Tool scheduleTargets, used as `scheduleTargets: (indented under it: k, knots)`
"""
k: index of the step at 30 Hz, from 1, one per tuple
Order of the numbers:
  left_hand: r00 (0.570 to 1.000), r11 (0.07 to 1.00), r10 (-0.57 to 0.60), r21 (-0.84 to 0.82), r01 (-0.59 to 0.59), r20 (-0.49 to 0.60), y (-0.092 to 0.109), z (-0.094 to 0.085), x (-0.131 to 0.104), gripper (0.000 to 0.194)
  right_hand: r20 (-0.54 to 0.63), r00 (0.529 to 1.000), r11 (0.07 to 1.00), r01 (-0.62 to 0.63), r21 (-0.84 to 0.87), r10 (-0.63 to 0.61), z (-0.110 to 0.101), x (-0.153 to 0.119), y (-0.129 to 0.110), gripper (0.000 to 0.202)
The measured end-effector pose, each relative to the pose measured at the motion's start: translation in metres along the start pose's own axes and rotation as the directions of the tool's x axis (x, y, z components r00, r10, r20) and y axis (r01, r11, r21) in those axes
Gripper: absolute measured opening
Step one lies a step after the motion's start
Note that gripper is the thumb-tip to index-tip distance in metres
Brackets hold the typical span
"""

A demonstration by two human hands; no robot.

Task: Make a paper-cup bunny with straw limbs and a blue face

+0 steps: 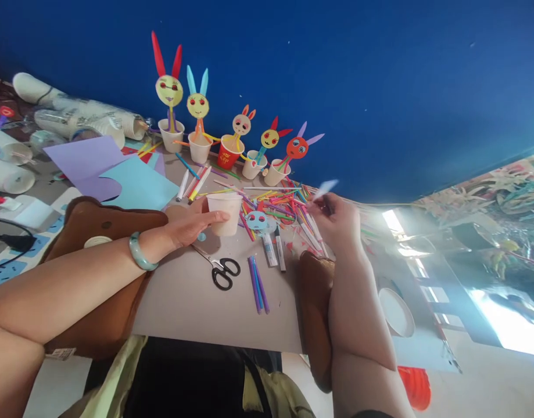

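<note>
My left hand [190,223] is wrapped round a white paper cup [224,215], held upright over the table. My right hand [339,217], further right, pinches a small pale, thin piece [325,188], blurred, perhaps paper. Between the hands lies a light-blue paper face [258,220] with red eyes. Below the cup are scissors [223,271] with black handles. Two marker-like tubes [270,249] lie under the face, and a few purple and blue sticks [258,284] sit nearer me.
Several rabbit-faced paper figures [197,107] stand in cups along the blue wall [336,87]. Coloured sticks [284,203] are scattered in the middle. Purple paper [81,162] and light-blue paper [140,180] lie at left. Brown cushions [105,290] flank the table's near edge.
</note>
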State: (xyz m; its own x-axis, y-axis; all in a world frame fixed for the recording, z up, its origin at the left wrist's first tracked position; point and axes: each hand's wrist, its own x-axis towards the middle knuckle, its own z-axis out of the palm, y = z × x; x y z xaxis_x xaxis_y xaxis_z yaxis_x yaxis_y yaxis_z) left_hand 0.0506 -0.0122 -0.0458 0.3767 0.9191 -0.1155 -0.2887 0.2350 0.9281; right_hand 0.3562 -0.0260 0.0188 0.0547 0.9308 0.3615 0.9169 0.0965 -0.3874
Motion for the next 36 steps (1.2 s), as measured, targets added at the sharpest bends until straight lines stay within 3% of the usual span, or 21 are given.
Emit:
scheduleTargets:
  k: [2, 4, 6, 7, 11, 12, 14, 23, 27, 31, 36]
  knots:
    - [0.999, 1.000, -0.008, -0.001, 0.008, 0.044, 0.002, 0.002, -0.001, 0.060, -0.167, 0.985, 0.936, 0.100, 0.337, -0.045, 0.005, -0.016, -0.020, 0.021]
    - [0.995, 1.000, 0.003, -0.001, -0.003, 0.095, 0.004, 0.003, -0.002, 0.060, -0.280, 0.950, 0.794, 0.274, 0.543, -0.137, 0.012, -0.035, -0.040, 0.014]
    - [0.994, 1.000, 0.017, 0.000, -0.017, 0.111, 0.004, 0.003, -0.002, 0.061, -0.306, 0.908, 0.702, 0.417, 0.578, -0.287, 0.016, -0.052, -0.057, 0.005]
    - [0.994, 1.000, 0.021, 0.001, -0.022, 0.109, 0.004, 0.003, -0.002, 0.063, -0.319, 0.871, 0.654, 0.491, 0.575, -0.373, 0.017, -0.058, -0.063, 0.010]
    - [0.996, 1.000, -0.007, 0.009, 0.006, 0.085, 0.005, 0.004, -0.003, 0.071, -0.265, 0.692, 0.557, 0.707, 0.435, -0.672, 0.017, -0.068, -0.072, 0.026]
    - [0.997, 1.000, -0.013, 0.008, 0.013, 0.073, 0.006, 0.005, -0.003, 0.071, -0.248, 0.665, 0.547, 0.732, 0.406, -0.704, 0.017, -0.068, -0.072, 0.028]
    - [0.998, 1.000, -0.019, 0.005, 0.018, 0.052, 0.006, 0.006, -0.004, 0.072, -0.234, 0.654, 0.547, 0.741, 0.388, -0.720, 0.018, -0.068, -0.073, 0.028]
    - [0.998, 0.999, 0.005, 0.034, -0.007, 0.070, 0.010, 0.007, -0.010, 0.074, -0.174, 0.719, 0.604, 0.670, 0.431, -0.673, 0.019, -0.070, -0.077, 0.027]
    - [0.991, 0.993, 0.052, 0.101, -0.065, 0.127, 0.011, 0.008, -0.011, 0.074, -0.169, 0.715, 0.605, 0.675, 0.422, -0.679, 0.020, -0.068, -0.076, 0.027]
    - [0.986, 0.976, 0.093, 0.182, -0.118, 0.141, 0.011, 0.008, -0.011, 0.076, -0.190, 0.628, 0.549, 0.763, 0.341, -0.755, 0.025, -0.067, -0.074, 0.024]
    - [0.982, 0.959, 0.114, 0.241, -0.148, 0.151, 0.013, 0.007, -0.011, 0.075, -0.240, 0.464, 0.439, 0.885, 0.152, -0.853, 0.034, -0.065, -0.072, 0.015]
